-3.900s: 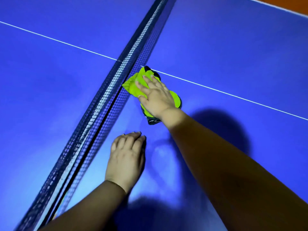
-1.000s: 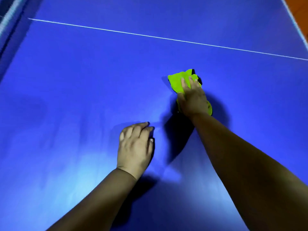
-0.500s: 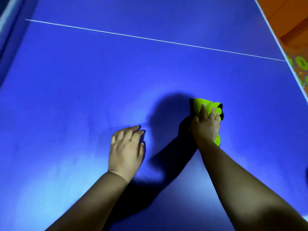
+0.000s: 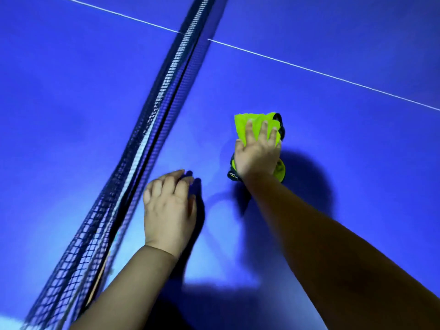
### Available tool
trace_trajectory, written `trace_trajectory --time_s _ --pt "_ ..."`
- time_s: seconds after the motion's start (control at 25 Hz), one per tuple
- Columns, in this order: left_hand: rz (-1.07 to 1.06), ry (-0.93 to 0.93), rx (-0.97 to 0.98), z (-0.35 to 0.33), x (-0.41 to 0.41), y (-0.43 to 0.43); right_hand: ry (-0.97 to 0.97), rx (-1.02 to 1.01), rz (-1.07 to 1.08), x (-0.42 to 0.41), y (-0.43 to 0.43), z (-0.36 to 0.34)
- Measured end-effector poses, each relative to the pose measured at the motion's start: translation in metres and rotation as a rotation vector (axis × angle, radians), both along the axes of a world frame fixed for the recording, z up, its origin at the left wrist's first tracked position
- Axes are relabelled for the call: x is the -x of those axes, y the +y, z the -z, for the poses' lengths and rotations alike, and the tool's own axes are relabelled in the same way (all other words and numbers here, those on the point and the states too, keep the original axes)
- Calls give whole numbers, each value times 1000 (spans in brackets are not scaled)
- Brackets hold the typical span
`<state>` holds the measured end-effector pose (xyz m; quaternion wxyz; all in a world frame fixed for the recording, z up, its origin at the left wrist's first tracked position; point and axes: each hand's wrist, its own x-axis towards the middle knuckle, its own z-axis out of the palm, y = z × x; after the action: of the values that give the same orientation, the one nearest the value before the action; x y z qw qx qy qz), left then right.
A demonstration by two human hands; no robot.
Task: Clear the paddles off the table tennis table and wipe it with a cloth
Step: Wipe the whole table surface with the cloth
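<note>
My right hand (image 4: 258,152), fingers flat, presses the cloth (image 4: 254,122) right of the net (image 4: 152,125); my left hand (image 4: 169,206) rests loose and empty, nearer it.

The left hand (image 4: 169,210) and right hand (image 4: 258,154) were bare, and both forearms (image 4: 333,246) were bare as far up as I could see.

**Your single view: the head camera, close above the table tennis table, facing forward and steeply down.**

The wide-angle lens sits near enough that the blue table tennis table (image 4: 71,96) fills the whole frame, with no edge showing. The net (image 4: 166,96), blurred, slants from the near left corner up to the far middle. The white centre line (image 4: 309,70) crosses the far part, dropping towards the right. Your forearms come in from the near edge. Your left hand (image 4: 169,210) is near the middle, and your right hand (image 4: 257,156) is a little farther and to the right.
</note>
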<state>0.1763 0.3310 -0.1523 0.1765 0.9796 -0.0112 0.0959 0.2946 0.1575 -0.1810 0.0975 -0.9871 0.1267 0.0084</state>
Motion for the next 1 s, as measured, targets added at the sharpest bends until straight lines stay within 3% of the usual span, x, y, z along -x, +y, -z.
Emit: trace_trajectory --time_s 0.32,0.6,1.0 --pt "-133 -16 86 11 37 68 118 -11 -362 -20 132 -2" --pt "-149 67 4 12 59 51 112 -40 -647 51 106 -4" --pt "76 147 -52 3 86 -89 -58 -105 -304 116 -97 5"
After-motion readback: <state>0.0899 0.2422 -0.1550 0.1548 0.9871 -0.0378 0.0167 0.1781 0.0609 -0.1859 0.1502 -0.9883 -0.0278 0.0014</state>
